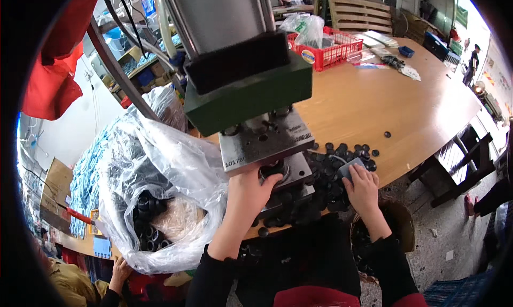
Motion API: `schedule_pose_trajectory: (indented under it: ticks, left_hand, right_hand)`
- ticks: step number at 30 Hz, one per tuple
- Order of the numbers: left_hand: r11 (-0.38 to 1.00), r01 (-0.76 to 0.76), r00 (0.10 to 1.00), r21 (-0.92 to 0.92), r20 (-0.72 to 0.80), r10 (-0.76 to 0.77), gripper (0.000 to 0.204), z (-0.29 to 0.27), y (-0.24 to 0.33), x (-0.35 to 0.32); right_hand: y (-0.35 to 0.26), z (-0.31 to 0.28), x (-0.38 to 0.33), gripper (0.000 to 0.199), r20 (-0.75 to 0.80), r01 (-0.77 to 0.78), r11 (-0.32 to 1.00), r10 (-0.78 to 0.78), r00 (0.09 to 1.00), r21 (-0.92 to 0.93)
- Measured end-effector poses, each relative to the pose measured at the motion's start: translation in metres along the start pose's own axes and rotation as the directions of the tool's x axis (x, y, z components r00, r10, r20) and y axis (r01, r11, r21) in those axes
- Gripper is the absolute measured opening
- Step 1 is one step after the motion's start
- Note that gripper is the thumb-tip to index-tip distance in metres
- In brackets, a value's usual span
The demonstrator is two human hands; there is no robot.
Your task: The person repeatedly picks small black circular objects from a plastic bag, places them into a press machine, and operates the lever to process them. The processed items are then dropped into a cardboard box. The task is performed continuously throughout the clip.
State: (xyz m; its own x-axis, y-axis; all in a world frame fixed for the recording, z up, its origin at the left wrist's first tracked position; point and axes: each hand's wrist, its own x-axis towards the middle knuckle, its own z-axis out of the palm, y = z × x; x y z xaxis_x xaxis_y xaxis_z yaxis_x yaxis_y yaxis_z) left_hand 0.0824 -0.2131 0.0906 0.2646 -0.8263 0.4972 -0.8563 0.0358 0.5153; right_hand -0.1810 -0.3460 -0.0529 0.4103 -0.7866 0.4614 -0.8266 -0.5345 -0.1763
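Note:
A bench press with a green block (251,96) stands before me, its steel die plate (267,146) above a lower steel block (299,171). My left hand (248,192) reaches into the gap between them. Its thumb lies against a black round part (279,171), and its other fingers are mostly hidden under the upper plate. To the right, my right hand (363,189) is closed over a small grey box-like piece (350,169), which a pale cord seems to join. Many black discs (323,181) lie heaped around and under it.
A clear plastic bag (176,146) of black round parts stands left of the press. A red crate (334,48) sits farther back on the wooden table (395,104). Below the right edge is a carton (398,224). Another person's hand (120,272) shows at lower left.

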Motion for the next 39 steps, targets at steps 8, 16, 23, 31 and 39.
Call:
schedule_pose_trajectory:
  ticks: [8,16,23,31,39]
  left_hand:
    - [0.952,0.277,0.961,-0.127,0.063,-0.271,0.04,0.004,0.012,-0.002]
    - [0.96,0.219,0.973,-0.176,0.108,-0.202,0.044,0.003,-0.008,-0.003]
    - [0.983,0.158,0.985,-0.093,-0.049,-0.163,0.06,0.017,-0.002,-0.025]
    - [0.964,0.207,0.948,-0.166,-0.208,-0.239,0.045,-0.034,-0.01,-0.121]
    - [0.426,0.596,0.788,0.681,-0.393,-0.474,0.035,-0.177,-0.181,-0.213]
  right_hand:
    - [0.001,-0.007,-0.004,0.047,0.069,-0.016,0.999,0.013,0.998,0.038]
    - [0.003,-0.01,0.0,0.048,0.111,-0.032,0.996,0.022,0.994,0.084]
    - [0.002,-0.003,-0.002,0.049,0.068,0.003,0.998,-0.007,0.998,0.057]
    - [-0.001,-0.007,0.008,0.052,0.204,0.014,0.994,0.008,0.979,-0.106]
    - [-0.004,-0.006,-0.024,0.05,0.091,0.071,0.995,-0.078,0.993,0.075]
